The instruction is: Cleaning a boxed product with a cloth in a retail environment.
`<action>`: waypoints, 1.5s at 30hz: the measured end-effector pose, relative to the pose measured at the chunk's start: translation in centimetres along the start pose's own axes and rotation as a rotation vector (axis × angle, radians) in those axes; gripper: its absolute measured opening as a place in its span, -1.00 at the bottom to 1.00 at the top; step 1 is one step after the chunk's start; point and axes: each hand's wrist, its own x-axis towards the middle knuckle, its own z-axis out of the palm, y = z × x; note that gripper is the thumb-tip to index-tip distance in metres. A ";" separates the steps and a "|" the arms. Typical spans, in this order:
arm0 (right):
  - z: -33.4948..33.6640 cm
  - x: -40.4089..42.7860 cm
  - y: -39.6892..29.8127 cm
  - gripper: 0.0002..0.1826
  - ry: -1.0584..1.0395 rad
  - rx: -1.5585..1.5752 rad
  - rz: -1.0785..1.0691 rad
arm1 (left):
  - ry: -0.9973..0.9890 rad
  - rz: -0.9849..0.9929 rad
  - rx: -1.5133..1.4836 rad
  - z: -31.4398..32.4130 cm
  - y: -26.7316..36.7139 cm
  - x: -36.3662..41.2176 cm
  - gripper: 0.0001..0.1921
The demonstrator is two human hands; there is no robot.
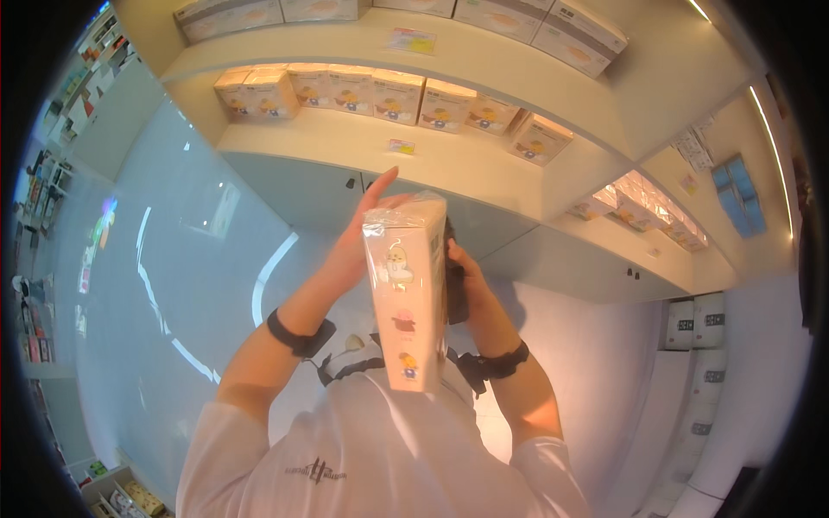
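Observation:
A tall pale pink pack in clear plastic wrap, printed with small cartoon figures, stands on end close before my chest. My left hand is against its far left side, the fingers partly hidden behind it and one digit pointing up. On the pack's right side, my right hand grips a dark flat object, its kind unclear; whether this hand also touches the pack is hidden. Dark straps with small modules sit around both forearms.
Ahead, a lit shelf holds a row of similar wrapped packs. Larger boxes stand on the shelf above. Grey cabinet doors lie below. Blue packs are on the right shelving, with stacked white boxes at far right.

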 end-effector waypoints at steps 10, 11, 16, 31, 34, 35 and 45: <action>3.0 1.0 0.8 -0.43 0.099 -0.113 0.205 | -0.114 -0.052 -0.863 -0.4 -2.7 -0.4 -0.18; 1.5 1.1 0.5 -0.46 0.057 -0.045 0.166 | -0.006 -0.027 -0.762 -0.6 -3.2 -0.8 -0.16; 2.2 -1.9 -4.1 -0.48 0.169 -0.190 0.140 | 0.140 0.089 -0.550 -1.0 -2.6 -1.9 -0.34; 15.0 -2.2 -3.8 -0.61 0.141 -1.577 -0.704 | 0.197 -0.052 -0.673 -1.4 -0.7 -4.1 -0.53; 15.2 -0.6 -1.6 -0.47 -0.068 -2.019 -0.947 | 0.186 -0.061 -0.683 -1.4 -0.6 -4.4 -0.53; 14.7 -1.0 -1.3 -0.47 -0.061 -2.022 -0.946 | 0.200 -0.049 -0.675 -1.4 -0.5 -4.5 -0.53; 13.6 0.4 -1.3 -0.53 -0.072 -2.165 -0.947 | 0.111 -0.225 -0.833 -2.3 -0.2 -5.9 -0.26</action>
